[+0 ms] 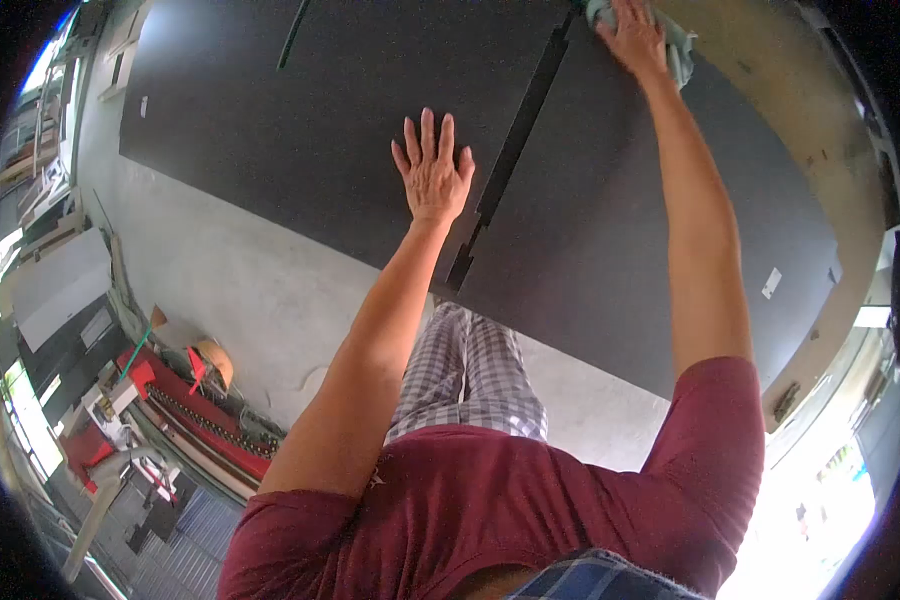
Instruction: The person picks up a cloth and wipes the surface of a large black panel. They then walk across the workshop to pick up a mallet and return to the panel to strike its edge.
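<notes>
My left hand [433, 170] lies flat with its fingers spread on a large dark grey panel [300, 130]. It touches the panel left of a jagged black strip [520, 140]. Further away, at the top right, my right hand [635, 42] presses on a pale green cloth [681, 60], its fingers over the cloth and partly cut off by the frame's edge. The cloth rests at the far edge of a second dark panel [610, 220]. A small white label [772, 283] sticks to this right panel, and another label [144, 106] to the left one.
A thin dark green strip [292, 35] lies on the left panel. Below the panels is a grey concrete floor [240, 250]. A red machine [200, 420] with a row of dark rollers or chain stands at the lower left. Boards [65, 285] lean at the far left.
</notes>
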{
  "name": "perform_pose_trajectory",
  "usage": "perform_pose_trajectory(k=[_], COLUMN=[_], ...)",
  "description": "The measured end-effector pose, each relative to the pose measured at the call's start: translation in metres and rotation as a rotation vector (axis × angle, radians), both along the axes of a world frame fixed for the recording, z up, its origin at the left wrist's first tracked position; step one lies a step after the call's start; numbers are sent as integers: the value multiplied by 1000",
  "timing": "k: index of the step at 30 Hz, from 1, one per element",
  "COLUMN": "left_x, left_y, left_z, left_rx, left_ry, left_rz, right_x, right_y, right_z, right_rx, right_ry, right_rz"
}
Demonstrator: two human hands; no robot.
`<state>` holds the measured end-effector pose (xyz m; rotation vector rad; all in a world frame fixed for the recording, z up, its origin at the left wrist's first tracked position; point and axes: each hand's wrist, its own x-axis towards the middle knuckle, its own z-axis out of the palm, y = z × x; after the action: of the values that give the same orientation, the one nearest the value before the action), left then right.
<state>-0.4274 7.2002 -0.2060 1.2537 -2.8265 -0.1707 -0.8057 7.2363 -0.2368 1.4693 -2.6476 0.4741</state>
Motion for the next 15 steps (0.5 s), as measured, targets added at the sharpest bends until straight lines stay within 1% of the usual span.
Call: perform_pose_trajectory(k=[1,3,5,7,11,12,15], left_x=[2,1,2,2,6,4,2], left_y=[0,-2,-4,-4,-5,-4,-1], left_z=[-2,-1,-3,-5,-13,-10,-13], left_rx=[6,-4,-7,-44,-76,-70,-77], left_ry=[-10,33,57,29,66,26,79], left_rz=[7,1,-6,-2,-15,-8,-8], right_x=[7,22,42,78,198,231,333], right_y=[-2,-5,12,43,129,153,226], right_z=[11,33,12,7,30,35,55], right_rx=[6,63,28,-104,-59,-42,124], right_ry=[-10,-195,-135,109,-52,-109,-303], right_rz=[7,-181,-180,-161,-174,-181,-192])
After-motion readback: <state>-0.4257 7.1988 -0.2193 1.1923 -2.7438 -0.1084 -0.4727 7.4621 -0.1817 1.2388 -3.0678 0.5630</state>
